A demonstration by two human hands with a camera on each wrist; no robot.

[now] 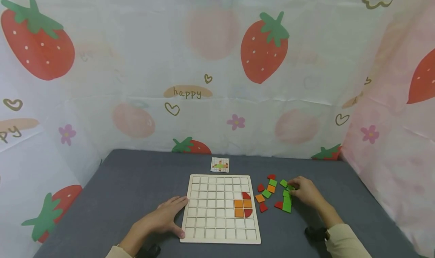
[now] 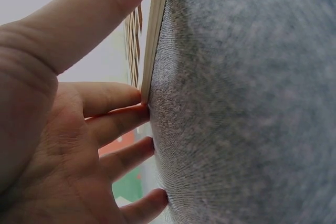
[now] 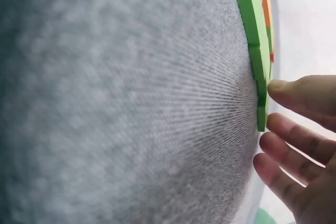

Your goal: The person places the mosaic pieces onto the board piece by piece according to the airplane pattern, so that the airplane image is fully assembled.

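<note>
A pale wooden grid board [image 1: 211,224] lies on the table, with orange squares [image 1: 239,212] and red rounded pieces [image 1: 248,213] in cells near its right side. My left hand [image 1: 166,216] rests at the board's left edge, thumb and fingers spread. In the left wrist view the thumb and index finger touch the board's wooden rim [image 2: 155,40]. Right of the loose pieces, my right hand [image 1: 305,191] reaches down to the green tiles [image 1: 287,204]. In the right wrist view its thumb and loosely bent fingers [image 3: 294,158] are at the end of the green row [image 3: 255,56], with no clear grip.
A small picture card [image 1: 219,165] lies behind the board. Between the board and my right hand are scattered loose orange tiles [image 1: 259,198], green tiles [image 1: 266,194] and red pieces [image 1: 263,207]. The dark grey table [image 1: 146,175] meets a strawberry-print cloth [image 1: 156,62] at the back.
</note>
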